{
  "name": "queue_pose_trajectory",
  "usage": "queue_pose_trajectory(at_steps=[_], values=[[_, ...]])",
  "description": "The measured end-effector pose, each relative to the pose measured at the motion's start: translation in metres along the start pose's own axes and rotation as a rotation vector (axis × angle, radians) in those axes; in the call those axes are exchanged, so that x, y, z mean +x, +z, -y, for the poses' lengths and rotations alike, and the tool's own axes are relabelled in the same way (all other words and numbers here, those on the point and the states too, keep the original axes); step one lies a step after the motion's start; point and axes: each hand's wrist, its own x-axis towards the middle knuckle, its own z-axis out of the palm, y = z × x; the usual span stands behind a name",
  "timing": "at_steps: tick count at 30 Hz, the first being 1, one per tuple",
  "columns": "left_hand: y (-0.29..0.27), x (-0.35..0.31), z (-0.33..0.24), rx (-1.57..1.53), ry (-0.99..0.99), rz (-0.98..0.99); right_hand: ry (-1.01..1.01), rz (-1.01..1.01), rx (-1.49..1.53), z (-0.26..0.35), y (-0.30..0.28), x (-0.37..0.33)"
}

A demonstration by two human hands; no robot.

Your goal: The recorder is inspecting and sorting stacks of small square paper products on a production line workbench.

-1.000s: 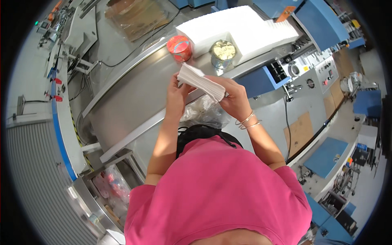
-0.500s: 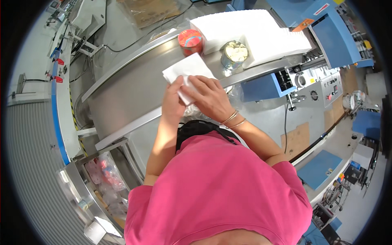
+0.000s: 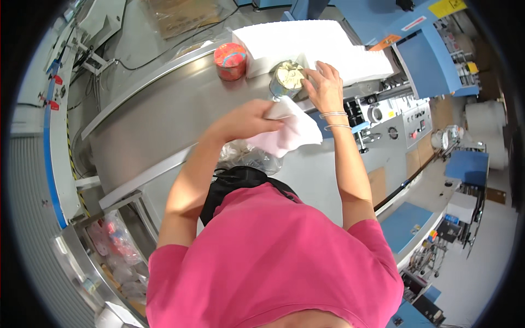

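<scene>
A thin white sheet, cloth or paper, hangs from my left hand, its free part draped toward the right. The fingers pinch it at its left edge, partly hidden in its folds. My right hand, bangles at the wrist, is raised with fingers apart just right of an open round container filled with pale yellowish, glossy pieces. I cannot tell whether its fingertips touch the rim. A red round tin with a blue mark on its top stands to the left.
Both containers stand on a metal table with raised edges. Behind them lies a large white block-like stack. Blue machinery stands to the right, clear plastic bags lie below the near edge, and a metal drawer with wrapped items is at the lower left.
My right hand has let go of the white sheet and moved right and up beside the open container. The folded sheet has come loose and hangs from my left hand.
</scene>
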Motion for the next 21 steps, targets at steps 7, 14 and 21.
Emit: queue_pose_trajectory(at_steps=[7,14,21], values=[[-0.030,0.098,0.008,0.484,0.263,0.134,-0.032,0.045,-0.049,-0.016,0.004,0.002],[-0.035,0.104,0.017,0.595,-0.034,0.118,0.034,0.048,-0.077,-0.018,0.005,-0.003],[-0.025,0.060,0.020,0.738,-0.149,-0.020,0.061,0.046,-0.064,-0.021,0.003,-0.005]])
